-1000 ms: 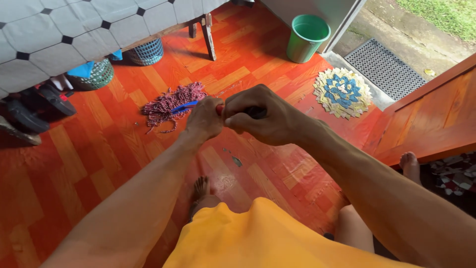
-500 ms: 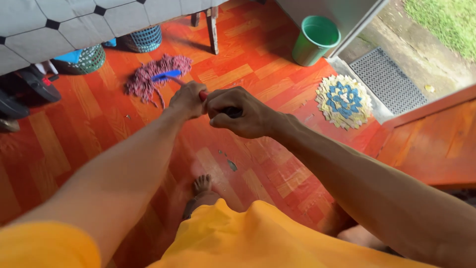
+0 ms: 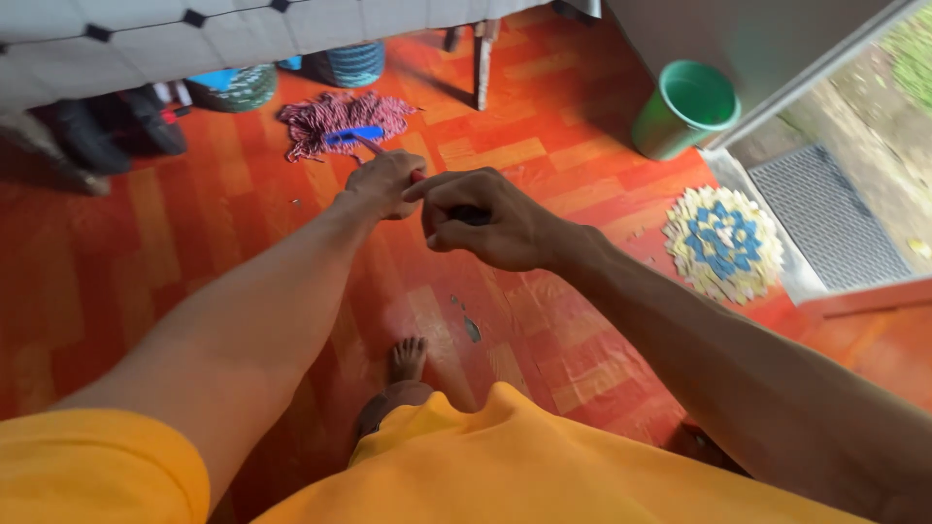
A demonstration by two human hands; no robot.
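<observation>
Both hands are closed tight on a thin mop handle (image 3: 419,178). The left hand (image 3: 383,184) is the far one and the right hand (image 3: 481,221) is just behind it, almost touching. Only a small red bit of the handle shows between them. The handle runs down to the mop head (image 3: 340,121), a pink stringy bunch with a blue clip, lying on the orange floor (image 3: 544,146). A table leg (image 3: 482,58) stands near the mop. A green bucket (image 3: 684,109) sits by the door; what is inside it cannot be seen. A round rug (image 3: 723,243) lies beside a grey mat (image 3: 825,218). Two baskets (image 3: 354,63) and dark shoes (image 3: 107,131) are under the table.
</observation>
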